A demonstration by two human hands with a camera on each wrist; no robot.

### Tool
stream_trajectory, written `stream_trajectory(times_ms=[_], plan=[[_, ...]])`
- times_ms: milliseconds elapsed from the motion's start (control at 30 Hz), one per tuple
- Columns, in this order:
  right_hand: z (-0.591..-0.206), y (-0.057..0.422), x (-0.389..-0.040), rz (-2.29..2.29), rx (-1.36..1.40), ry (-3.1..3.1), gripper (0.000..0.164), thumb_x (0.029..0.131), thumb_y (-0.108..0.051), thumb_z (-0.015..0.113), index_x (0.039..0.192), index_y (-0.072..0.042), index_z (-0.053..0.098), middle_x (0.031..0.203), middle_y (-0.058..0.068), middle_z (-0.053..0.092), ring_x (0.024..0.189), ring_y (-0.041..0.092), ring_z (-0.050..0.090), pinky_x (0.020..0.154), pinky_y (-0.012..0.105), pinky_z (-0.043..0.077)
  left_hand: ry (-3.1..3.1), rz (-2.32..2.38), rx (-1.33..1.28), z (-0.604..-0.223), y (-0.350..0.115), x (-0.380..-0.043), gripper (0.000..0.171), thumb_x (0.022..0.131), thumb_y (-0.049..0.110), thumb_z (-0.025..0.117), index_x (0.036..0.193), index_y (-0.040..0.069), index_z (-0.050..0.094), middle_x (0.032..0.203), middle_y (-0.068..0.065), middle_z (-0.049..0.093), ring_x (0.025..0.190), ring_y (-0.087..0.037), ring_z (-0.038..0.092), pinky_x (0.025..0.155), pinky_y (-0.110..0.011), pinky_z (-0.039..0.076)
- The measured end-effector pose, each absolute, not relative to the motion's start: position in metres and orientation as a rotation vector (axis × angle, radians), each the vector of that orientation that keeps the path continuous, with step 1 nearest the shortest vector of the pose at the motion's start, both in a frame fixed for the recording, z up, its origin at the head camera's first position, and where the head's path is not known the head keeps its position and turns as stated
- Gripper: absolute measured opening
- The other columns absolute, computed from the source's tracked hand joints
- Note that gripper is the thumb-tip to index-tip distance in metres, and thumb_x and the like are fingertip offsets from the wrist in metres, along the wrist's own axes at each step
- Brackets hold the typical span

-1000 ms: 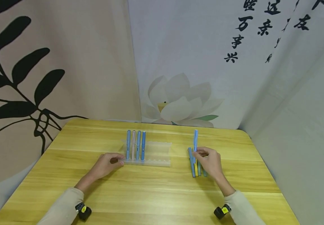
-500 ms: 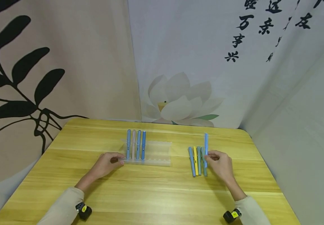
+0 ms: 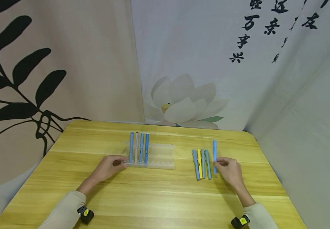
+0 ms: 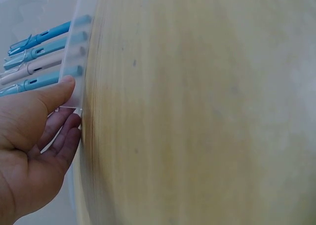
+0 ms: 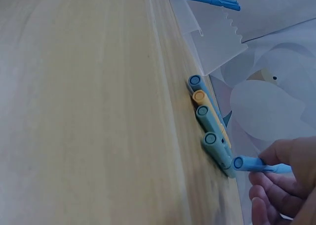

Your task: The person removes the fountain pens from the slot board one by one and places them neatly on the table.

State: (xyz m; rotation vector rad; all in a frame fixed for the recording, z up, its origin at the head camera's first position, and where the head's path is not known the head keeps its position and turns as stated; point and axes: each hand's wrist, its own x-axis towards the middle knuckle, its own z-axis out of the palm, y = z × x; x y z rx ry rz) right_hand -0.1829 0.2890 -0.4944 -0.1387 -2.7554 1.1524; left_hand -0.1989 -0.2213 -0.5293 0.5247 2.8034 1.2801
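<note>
While left hand [image 3: 109, 167] pinches left end of clear rack [image 3: 162, 156] below frame centre, right hand [image 3: 230, 171] grips blue pen [image 3: 215, 151] right of centre; four pens [image 3: 199, 163] lie just left on tabletop [image 3: 153, 197].

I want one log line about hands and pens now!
left hand: grips clear rack | right hand: holds blue pen | in rack: four pens | lying on table: yellow pen, three others
</note>
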Motion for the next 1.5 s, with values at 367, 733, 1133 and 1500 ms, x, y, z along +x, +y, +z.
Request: stream_trajectory(times_ms=[367,733,1133,1500], plan=[[-0.509,0.295,-0.183,1.063,-0.195,-2.837,0.021,0.089,-0.021,0.077,0.099,-0.002,0.079,0.086,0.007,0.077,0.079,0.019,0.071,0.067,0.029,0.052,2.8,1.283,0.534,-0.528,-0.221,-0.197,0.023,0.096,0.017,0.073,0.117,0.008,0.075,0.119,-0.009,0.073,0.112,-0.03,0.067,0.095,-0.05,0.055],[-0.513,0.295,-0.185,1.056,-0.217,-2.869,0.021,0.088,-0.02,0.078,0.097,-0.001,0.08,0.087,0.009,0.078,0.077,0.017,0.07,0.068,0.033,0.054,2.806,1.269,0.518,-0.526,-0.22,-0.197,0.023,0.096,0.016,0.073,0.118,0.009,0.075,0.119,-0.009,0.073,0.111,-0.028,0.067,0.095,-0.048,0.055],[-0.511,0.297,-0.188,1.029,-0.239,-2.908,0.024,0.089,-0.026,0.077,0.099,-0.004,0.081,0.09,0.007,0.078,0.08,0.019,0.07,0.073,0.04,0.055,2.775,1.3,0.497,-0.528,-0.221,-0.199,0.023,0.097,0.018,0.072,0.119,0.009,0.075,0.12,-0.008,0.073,0.112,-0.027,0.067,0.096,-0.048,0.054],[-0.509,0.295,-0.186,1.036,-0.224,-2.918,0.026,0.09,-0.028,0.077,0.1,-0.004,0.08,0.092,0.008,0.078,0.083,0.023,0.071,0.075,0.042,0.055,2.777,1.296,0.501,-0.528,-0.221,-0.198,0.023,0.097,0.017,0.072,0.118,0.009,0.075,0.119,-0.007,0.073,0.11,-0.025,0.067,0.094,-0.046,0.055]])
